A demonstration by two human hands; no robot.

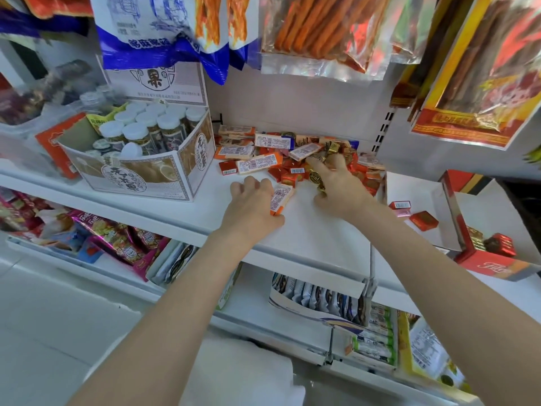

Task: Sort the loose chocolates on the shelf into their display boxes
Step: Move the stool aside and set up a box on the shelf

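Two hands: left hand (251,206) gripping one orange bar (281,199), right hand (336,183) clutching several gold-wrapped chocolates (317,177).

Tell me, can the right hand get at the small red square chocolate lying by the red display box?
Probably yes: the red square chocolate lies uncovered on the shelf, just beside the right hand, nothing between.

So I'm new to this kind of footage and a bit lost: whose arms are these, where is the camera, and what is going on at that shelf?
The one picture comes from a camera worn on a person's head, looking down at their own bare arms. On the white shelf lies a pile of loose chocolates. The left hand grips an orange-edged bar. The right hand holds gold-wrapped sweets at the pile's edge. At right stands a red display box with a few chocolates inside; at left, a carton of white-capped jars.
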